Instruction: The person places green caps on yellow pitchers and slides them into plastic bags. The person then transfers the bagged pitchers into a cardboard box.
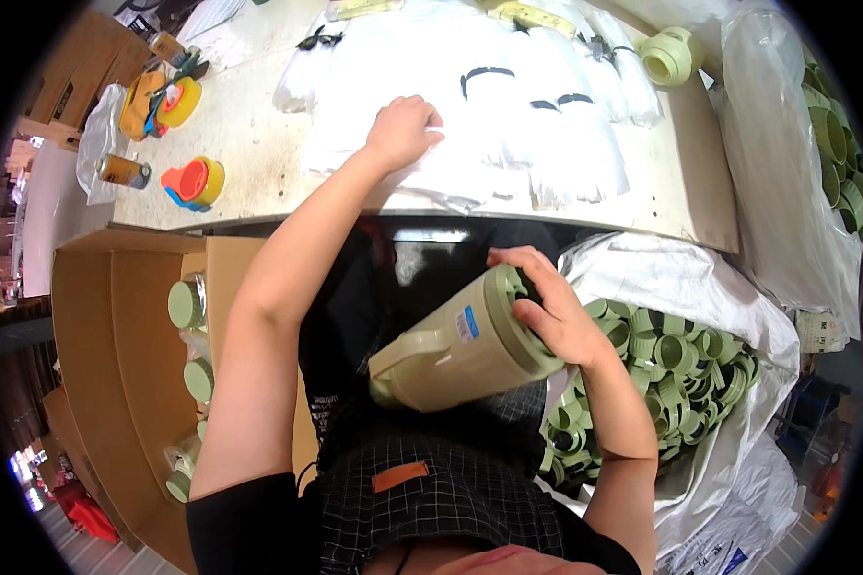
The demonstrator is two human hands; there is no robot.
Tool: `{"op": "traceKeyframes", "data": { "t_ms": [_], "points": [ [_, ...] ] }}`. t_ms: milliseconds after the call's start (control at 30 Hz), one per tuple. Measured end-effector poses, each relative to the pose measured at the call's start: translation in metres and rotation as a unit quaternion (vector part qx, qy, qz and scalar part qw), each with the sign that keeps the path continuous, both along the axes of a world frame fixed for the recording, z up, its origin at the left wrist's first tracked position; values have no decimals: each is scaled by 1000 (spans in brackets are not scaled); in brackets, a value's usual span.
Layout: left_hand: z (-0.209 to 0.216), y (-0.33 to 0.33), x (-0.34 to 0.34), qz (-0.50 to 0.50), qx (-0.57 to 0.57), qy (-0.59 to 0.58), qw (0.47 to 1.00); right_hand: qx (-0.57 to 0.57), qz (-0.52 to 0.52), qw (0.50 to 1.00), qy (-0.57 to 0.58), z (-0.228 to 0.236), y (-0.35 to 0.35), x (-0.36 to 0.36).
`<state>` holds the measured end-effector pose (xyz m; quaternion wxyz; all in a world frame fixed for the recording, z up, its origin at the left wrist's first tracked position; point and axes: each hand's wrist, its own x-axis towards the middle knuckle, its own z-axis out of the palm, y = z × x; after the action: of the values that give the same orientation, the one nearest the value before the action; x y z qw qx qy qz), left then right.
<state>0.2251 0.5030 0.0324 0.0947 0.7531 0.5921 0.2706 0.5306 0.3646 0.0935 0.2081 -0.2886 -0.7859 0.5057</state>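
Note:
My right hand (556,311) grips a pale green tumbler (460,350) by its wide end, with the thumb and fingers over the rim. The tumbler lies tilted above my lap; it has a side handle and a small blue-and-white label. Over the table, my left hand (405,134) is closed with curled fingers at the edge of a stack of thin white plastic bags (489,115), pinching a bag. Dark ties show on several of the bags.
A cardboard box (134,335) with several wrapped green-lidded items stands at left. At right, a white sack (729,278) holds many green ring-shaped handle parts (676,355). Tape rolls (201,180), cans (125,171) and a green part (669,57) sit on the table (259,144).

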Motion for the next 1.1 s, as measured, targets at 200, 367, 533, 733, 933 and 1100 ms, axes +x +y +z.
{"op": "traceKeyframes", "data": {
  "t_ms": [200, 367, 533, 733, 933, 1100],
  "points": [
    [3, 24, 2, 51, -83, 8, 995, -276, -65, 959, 3, -7, 38, -20],
    [11, 29, 4, 76, -128, -496, 856, -231, -208, 941, 136, -14, 36, -41],
    [54, -96, 77, -85, -212, -640, 734, -73, -293, 935, 188, -19, 34, -49],
    [62, -157, 82, -68, -136, -526, 837, 130, -346, 927, 68, -36, 26, -15],
    [54, -166, 49, -154, -217, -595, 758, -418, -518, 568, 484, -91, 41, 19],
    [21, -152, 45, 98, -206, -539, 811, 0, -638, 761, 117, -101, -42, 4]
  ]
}}
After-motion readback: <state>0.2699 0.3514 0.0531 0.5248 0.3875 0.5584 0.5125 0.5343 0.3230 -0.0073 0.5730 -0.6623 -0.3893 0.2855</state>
